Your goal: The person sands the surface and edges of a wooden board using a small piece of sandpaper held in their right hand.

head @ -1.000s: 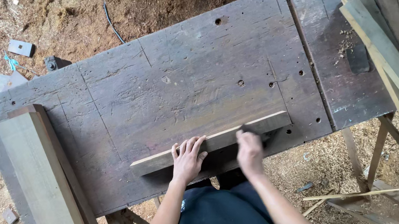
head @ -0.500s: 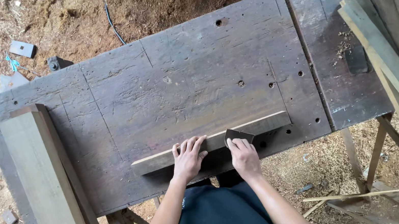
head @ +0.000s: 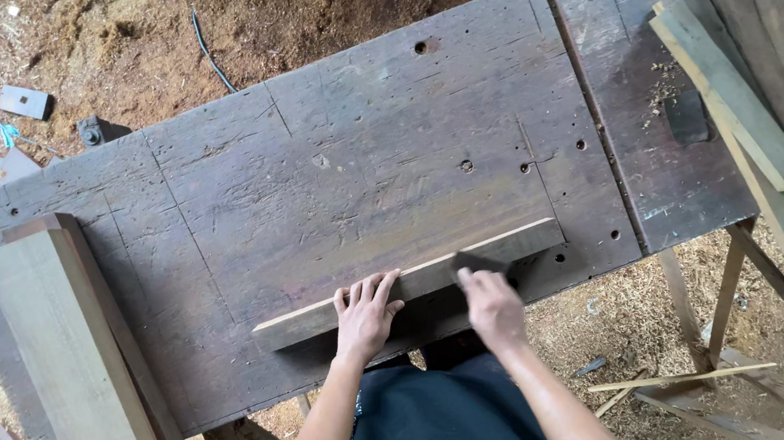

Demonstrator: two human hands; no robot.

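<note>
A long thin wooden strip lies slanted along the near edge of a dark, worn wooden workbench. My left hand rests flat on the strip near its middle, fingers spread. My right hand is closed on a small dark block that sits against the strip's near edge, right of my left hand.
A thick pale beam lies on the bench's left end. Greenish planks are stacked at the upper right. Sawdust covers the floor, with a black cable, small metal pieces and loose sticks.
My right hand with the dark block has slid left along the strip toward my left hand. The left hand and the strip have stayed in place.
</note>
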